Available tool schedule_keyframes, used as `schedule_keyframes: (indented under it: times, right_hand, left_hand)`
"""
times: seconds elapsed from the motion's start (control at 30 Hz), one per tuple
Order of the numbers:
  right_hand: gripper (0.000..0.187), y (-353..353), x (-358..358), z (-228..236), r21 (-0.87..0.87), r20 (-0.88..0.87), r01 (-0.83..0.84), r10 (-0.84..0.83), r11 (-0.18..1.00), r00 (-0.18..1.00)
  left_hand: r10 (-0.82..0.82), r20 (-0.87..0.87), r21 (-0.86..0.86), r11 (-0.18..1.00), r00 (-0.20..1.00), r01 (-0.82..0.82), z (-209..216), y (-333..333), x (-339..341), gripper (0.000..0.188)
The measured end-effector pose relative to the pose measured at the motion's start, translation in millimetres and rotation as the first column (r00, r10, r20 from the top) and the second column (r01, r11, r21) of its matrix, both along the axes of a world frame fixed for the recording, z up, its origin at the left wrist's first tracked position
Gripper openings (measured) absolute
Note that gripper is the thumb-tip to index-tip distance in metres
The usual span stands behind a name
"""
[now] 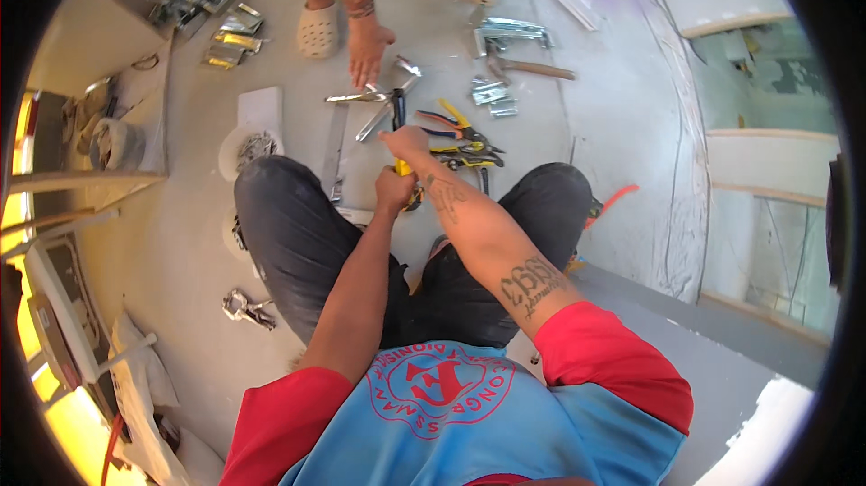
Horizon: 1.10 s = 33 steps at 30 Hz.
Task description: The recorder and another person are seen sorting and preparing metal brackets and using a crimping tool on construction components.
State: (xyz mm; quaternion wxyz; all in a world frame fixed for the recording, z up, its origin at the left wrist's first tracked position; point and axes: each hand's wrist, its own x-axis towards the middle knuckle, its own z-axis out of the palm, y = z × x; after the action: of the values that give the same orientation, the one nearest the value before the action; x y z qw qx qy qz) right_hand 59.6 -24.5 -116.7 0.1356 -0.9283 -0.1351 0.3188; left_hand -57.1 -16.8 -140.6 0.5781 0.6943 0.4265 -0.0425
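Observation:
In front of my knees, both hands grip one upright black-and-yellow hand tool (400,109); my fingers cover too much of it to name its kind. My left hand (394,189) is closed round its lower, yellow part. Just above, my right hand (408,143) is wrapped round the middle. Beside the tool's black end lie crossed silver metal strips (375,123). A co-worker's open hand (365,53) reaches down to these strips from the far side. Right of my hands are pliers with yellow handles (456,116) and a second black-and-yellow cutting tool (465,158).
A hammer (532,68) lies on the floor at the right, near short metal channel pieces (492,94). At left stands a round container of small metal parts (255,151). A locking clamp (246,308) lies left of my leg. More metal pieces (233,38) are piled far left.

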Motion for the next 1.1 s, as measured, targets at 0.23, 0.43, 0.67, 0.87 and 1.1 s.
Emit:
schedule_keyframes:
  times: [0.23,0.43,0.67,0.87,1.1]
  right_hand:
    - [0.062,9.9,-13.1,13.0,-0.082,-0.056,0.182,-0.187,0.980,0.981]
    - [0.058,38.7,-37.1,10.7,-0.021,-0.006,0.064,-0.064,0.998,0.998]
    - [0.054,5.4,8.5,19.5,0.190,-0.730,0.552,-0.259,0.812,0.632]
    - [0.057,9.9,27.6,104.4,0.336,-0.758,0.569,-0.143,0.751,0.637]
    - [0.053,-0.8,26.2,-33.9,0.211,-0.394,0.331,-0.230,0.919,0.890]
  left_hand:
    - [-0.026,-0.076,0.130,0.991,0.997,0.036,-0.3,5.8,-0.7,0.052]
    - [0.277,0.211,-0.612,0.785,0.937,-0.094,-76.3,19.0,-31.7,0.046]
    - [0.430,0.033,-0.731,0.626,0.902,-0.272,-39.7,7.9,-18.6,0.050]
    - [0.354,0.004,-0.570,0.769,0.935,-0.289,-48.6,-11.2,-11.7,0.050]
    - [0.235,0.127,-0.467,0.872,0.964,-0.151,-83.0,0.7,16.4,0.073]
